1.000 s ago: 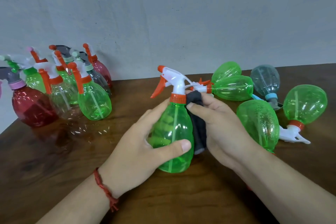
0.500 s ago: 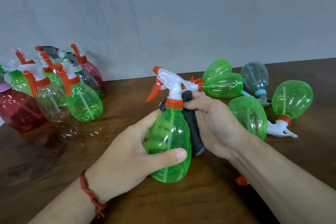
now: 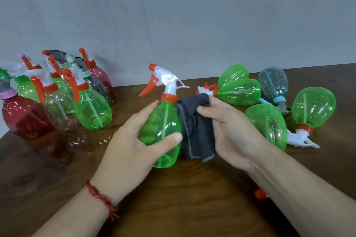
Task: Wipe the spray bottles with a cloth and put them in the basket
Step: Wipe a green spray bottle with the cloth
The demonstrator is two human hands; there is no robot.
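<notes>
A green spray bottle (image 3: 162, 125) with a white head and orange trigger stands upright at the table's middle. My left hand (image 3: 133, 146) grips its body, thumb across the front. My right hand (image 3: 233, 131) holds a dark grey cloth (image 3: 196, 132) just right of the bottle, the cloth hanging beside the bottle's side. No basket is in view.
Several upright bottles, green (image 3: 93, 111), clear (image 3: 57, 111) and red (image 3: 23, 117), crowd the table's left by the wall. Several green bottles (image 3: 267, 123) and a grey one (image 3: 273, 82) lie on their sides at right. An orange part (image 3: 260, 193) peeks from under my right forearm.
My right hand has drawn the cloth off the bottle's neck and to the right, so the cloth now hangs open beside the bottle. The left hand keeps its grip.
</notes>
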